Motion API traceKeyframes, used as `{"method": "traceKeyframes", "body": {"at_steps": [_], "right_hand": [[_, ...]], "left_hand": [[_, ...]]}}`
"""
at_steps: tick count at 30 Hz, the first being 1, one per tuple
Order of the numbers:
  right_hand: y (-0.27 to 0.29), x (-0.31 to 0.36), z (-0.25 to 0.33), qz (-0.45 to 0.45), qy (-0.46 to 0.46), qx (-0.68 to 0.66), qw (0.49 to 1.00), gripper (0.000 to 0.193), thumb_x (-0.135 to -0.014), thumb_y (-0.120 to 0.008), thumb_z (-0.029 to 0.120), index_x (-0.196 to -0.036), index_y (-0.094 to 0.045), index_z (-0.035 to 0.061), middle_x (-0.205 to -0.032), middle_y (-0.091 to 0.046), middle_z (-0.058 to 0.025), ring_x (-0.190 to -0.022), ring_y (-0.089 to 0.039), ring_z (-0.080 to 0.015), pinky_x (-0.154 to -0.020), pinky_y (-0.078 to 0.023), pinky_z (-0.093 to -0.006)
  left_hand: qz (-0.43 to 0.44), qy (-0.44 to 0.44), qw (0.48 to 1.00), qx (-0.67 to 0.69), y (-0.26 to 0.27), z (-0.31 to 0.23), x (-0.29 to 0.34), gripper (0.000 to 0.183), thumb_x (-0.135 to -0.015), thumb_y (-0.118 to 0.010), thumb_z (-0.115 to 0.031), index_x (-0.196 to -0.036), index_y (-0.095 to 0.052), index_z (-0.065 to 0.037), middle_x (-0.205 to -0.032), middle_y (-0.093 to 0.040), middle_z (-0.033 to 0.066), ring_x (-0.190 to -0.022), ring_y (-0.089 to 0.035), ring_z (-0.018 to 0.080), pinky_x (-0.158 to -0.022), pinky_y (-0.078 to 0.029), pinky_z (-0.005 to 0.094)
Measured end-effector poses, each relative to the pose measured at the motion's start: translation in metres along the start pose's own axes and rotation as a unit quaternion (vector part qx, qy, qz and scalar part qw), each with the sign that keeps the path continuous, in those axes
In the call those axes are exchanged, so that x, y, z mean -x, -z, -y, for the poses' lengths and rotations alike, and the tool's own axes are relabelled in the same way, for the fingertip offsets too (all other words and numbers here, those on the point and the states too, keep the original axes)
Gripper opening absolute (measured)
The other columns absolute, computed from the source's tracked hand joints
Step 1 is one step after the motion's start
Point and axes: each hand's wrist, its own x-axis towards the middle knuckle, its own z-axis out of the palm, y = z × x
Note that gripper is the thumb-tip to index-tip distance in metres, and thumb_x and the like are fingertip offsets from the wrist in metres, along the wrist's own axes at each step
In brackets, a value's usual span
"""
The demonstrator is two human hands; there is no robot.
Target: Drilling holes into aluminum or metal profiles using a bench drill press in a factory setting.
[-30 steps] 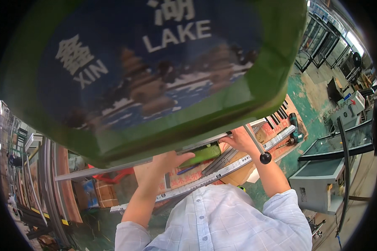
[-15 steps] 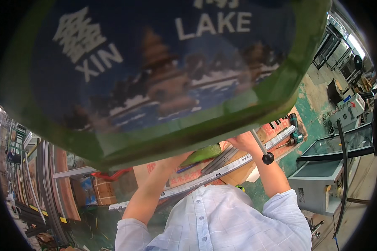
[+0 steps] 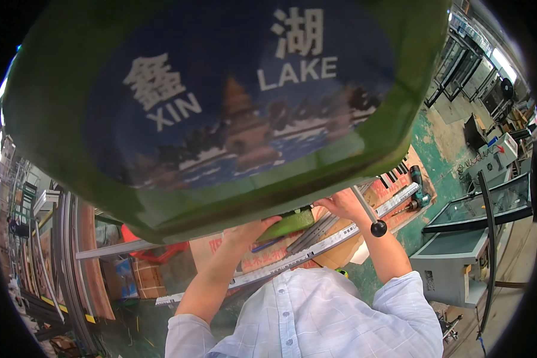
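A large green machine head [image 3: 364, 158] with a dark oval picture label fills the upper view and hides most of what lies beneath it. Under its lower edge my left hand [image 3: 250, 231] reaches in, thumb pointing right, beside a green machine base [image 3: 289, 224]. My right hand [image 3: 342, 204] is across from it, its thumb turned inward. Both hands look closed, but their other fingers and whatever they grip are hidden behind the machine head. A metal lever with a black ball knob [image 3: 379, 228] hangs just in front of my right forearm, apart from the hand.
Cardboard [image 3: 262, 258] lies under the base, with a long white-wrapped profile [image 3: 304, 256] and several grey bars [image 3: 316, 231]. A cordless drill [image 3: 419, 188] lies right. Farther right stand a grey cabinet [image 3: 450, 262] and framed glass [image 3: 483, 203]; a red object [image 3: 161, 252] is left.
The view has shifted, so the machine's label sits lower and shows more fully. More of both hands and the green base shows below the machine head; the hands stay in about the same place.
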Motion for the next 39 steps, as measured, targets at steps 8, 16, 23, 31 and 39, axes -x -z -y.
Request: {"method": "traceKeyframes", "body": {"at_steps": [8,16,23,31,39], "right_hand": [[0.006,-0.001,0.000,0.012,0.008,0.016,1.000,0.041,-0.076,-0.083,0.032,-0.103,-0.064,0.0088,-0.093,-0.066,-0.0100,-0.094,-0.062,-0.0302,-0.091,-0.040,-0.0428],[0.012,-0.004,0.009,0.009,-0.003,0.033,0.999,0.039,-0.076,-0.083,0.033,-0.102,-0.065,0.0097,-0.094,-0.066,-0.0097,-0.094,-0.062,-0.0300,-0.091,-0.040,-0.0428],[0.009,-0.004,0.007,0.041,-0.041,0.011,0.998,0.041,-0.074,-0.084,0.033,-0.104,-0.067,0.0116,-0.094,-0.067,-0.0076,-0.093,-0.062,-0.0286,-0.090,-0.040,-0.0417],[0.009,-0.003,0.007,0.009,-0.025,0.003,1.000,0.046,-0.072,-0.086,0.034,-0.108,-0.068,0.0131,-0.094,-0.068,-0.0063,-0.093,-0.062,-0.0271,-0.090,-0.040,-0.0409],[0.010,-0.004,0.009,0.011,-0.024,0.017,1.000,0.046,-0.072,-0.086,0.035,-0.109,-0.068,0.0130,-0.094,-0.067,-0.0068,-0.094,-0.063,-0.0272,-0.090,-0.041,-0.0409]], "left_hand": [[0.017,0.015,1.000,-0.003,0.000,-0.002,0.000,0.065,-0.075,-0.080,-0.063,-0.096,-0.069,-0.003,-0.080,-0.071,0.0128,-0.079,-0.071,0.0325,-0.068,-0.057,0.0431],[0.025,0.014,0.999,0.034,0.007,-0.005,-0.003,0.061,-0.075,-0.082,-0.058,-0.109,-0.069,-0.008,-0.087,-0.072,0.0124,-0.083,-0.071,0.0332,-0.070,-0.057,0.0438],[0.042,-0.009,0.999,0.025,0.012,-0.007,-0.008,0.061,-0.077,-0.081,-0.057,-0.114,-0.068,-0.011,-0.093,-0.073,0.0130,-0.086,-0.071,0.0346,-0.072,-0.057,0.0443],[0.003,-0.059,0.998,-0.013,0.005,0.001,-0.004,0.063,-0.079,-0.077,-0.061,-0.117,-0.067,-0.011,-0.086,-0.073,0.0116,-0.081,-0.072,0.0329,-0.067,-0.057,0.0431],[0.030,-0.032,0.999,0.016,0.005,0.003,-0.004,0.063,-0.079,-0.076,-0.063,-0.113,-0.069,-0.011,-0.083,-0.073,0.0110,-0.076,-0.072,0.0315,-0.065,-0.057,0.0423]]}}
